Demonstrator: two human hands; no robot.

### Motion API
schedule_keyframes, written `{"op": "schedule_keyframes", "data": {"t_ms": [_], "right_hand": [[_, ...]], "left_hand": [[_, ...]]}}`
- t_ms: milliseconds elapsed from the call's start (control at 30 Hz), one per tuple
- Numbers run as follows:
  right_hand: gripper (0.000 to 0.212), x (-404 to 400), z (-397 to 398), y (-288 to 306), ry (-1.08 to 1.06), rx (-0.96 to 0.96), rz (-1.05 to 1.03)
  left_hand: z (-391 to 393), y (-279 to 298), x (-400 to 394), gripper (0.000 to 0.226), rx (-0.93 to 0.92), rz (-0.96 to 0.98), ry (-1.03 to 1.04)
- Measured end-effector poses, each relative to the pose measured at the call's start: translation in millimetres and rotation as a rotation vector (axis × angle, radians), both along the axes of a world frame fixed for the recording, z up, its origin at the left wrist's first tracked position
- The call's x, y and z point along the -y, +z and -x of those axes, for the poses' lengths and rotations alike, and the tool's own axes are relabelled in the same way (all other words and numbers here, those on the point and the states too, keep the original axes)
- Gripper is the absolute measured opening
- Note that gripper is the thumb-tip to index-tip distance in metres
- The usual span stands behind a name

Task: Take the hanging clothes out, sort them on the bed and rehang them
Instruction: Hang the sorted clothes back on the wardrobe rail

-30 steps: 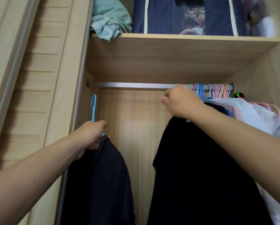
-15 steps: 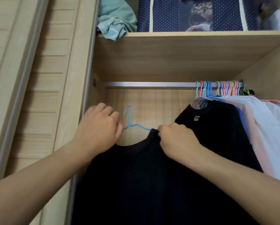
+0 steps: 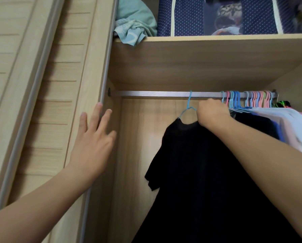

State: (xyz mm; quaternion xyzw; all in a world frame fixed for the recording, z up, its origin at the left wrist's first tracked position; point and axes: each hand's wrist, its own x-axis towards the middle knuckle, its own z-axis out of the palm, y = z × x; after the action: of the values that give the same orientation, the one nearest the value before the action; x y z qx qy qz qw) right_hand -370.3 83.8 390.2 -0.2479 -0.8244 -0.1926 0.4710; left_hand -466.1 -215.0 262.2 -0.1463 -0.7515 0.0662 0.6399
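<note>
Left hand: the left hand (image 3: 92,142) is spread flat with straight fingers against the door (image 3: 47,95) edge at the left side of the wardrobe opening; nothing is grasped.
Right hand: the right hand (image 3: 211,112) is clenched at the right shoulder of the blue hanger (image 3: 188,107), at the collar of the black shirt (image 3: 199,172); whether hanger, cloth or both are grasped cannot be told, as the fingers are hidden behind the knuckles.
Black shirt: it is hung on the blue hanger, whose hook is set over the rail (image 3: 155,94) near mid-span; its hem is cut off by the lower edge of the view, and its right part is covered by the right forearm.
Open room: a bare stretch of rail is left between the left bracket and the blue hook; the wooden back panel is seen there.
Right end: packed hangers (image 3: 248,99) are crowded on the rail, with pale clothes (image 3: 290,123) below, cut off at the right edge.
Shelf: the shelf (image 3: 216,38) is set above the rail; a teal cloth (image 3: 132,27) overhangs its left lip beside a dotted bag (image 3: 185,16), whose contents are blurred.
</note>
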Motion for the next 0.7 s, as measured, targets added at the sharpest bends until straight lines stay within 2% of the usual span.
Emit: {"op": "schedule_keyframes", "data": {"t_ms": [133, 400, 600, 700], "right_hand": [[0.027, -16, 7, -17, -0.134, 0.052, -0.044], [0.025, -81, -29, -5, -0.310, -0.040, 0.139], [0.022, -63, -26, -13, -0.343, -0.005, 0.038], [0.030, -48, -28, -19, -0.394, -0.021, -0.155]], "left_hand": [[2, -2, 1, 0.031, -0.001, -0.004, -0.055], [3, -1, 1, 0.023, -0.030, -0.001, -0.063], [-1, -1, 0, 0.020, 0.019, -0.007, -0.012], [-3, -1, 0, 0.016, 0.030, -0.006, 0.028]]}}
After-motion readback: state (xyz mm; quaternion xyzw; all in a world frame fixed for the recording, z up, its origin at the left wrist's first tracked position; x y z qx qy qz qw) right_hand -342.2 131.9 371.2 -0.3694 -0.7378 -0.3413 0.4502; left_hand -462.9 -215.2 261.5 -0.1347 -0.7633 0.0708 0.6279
